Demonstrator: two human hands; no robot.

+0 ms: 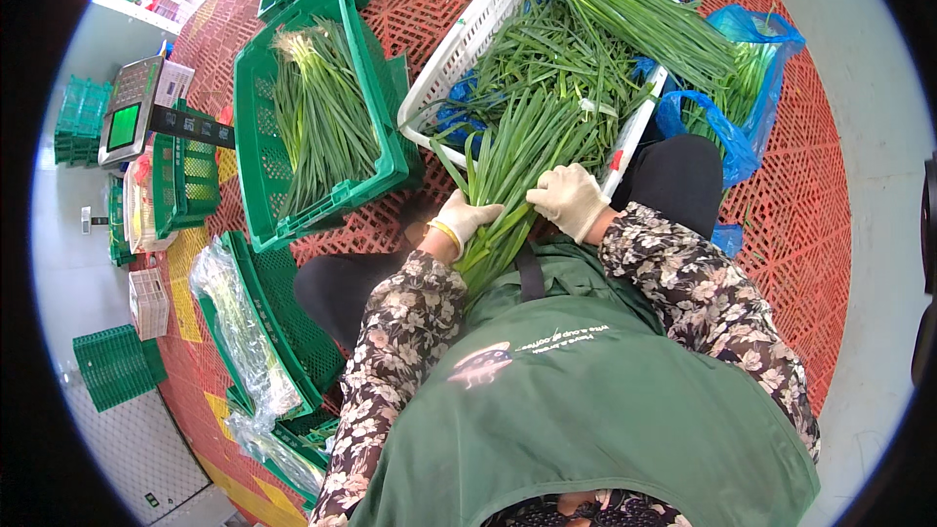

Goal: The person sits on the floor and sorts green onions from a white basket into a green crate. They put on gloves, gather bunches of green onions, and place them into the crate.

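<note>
My left hand [463, 222], in a pale knit glove, grips a bunch of long flat green leaves [505, 168] that look like garlic chives. The bunch slants across my lap, its leaf tips reaching over the near rim of a white plastic crate [457, 51]. At the bunch's right side my gloved right hand [571, 199] has curled fingers, pinching some of its leaves. What lies under these fingers is partly hidden. Loose leaves [556, 51] and blue plastic fill the crate. A larger bunch of greens [629, 15] rests across its far right corner.
To the left, a green crate [249, 190] holds a bunch of greens [322, 110]. A digital scale [132, 111] stands beyond it. Clear-wrapped greens [245, 337] lie on green crates at lower left. A blue plastic bag [761, 124] of greens sits right, on red matting [798, 234].
</note>
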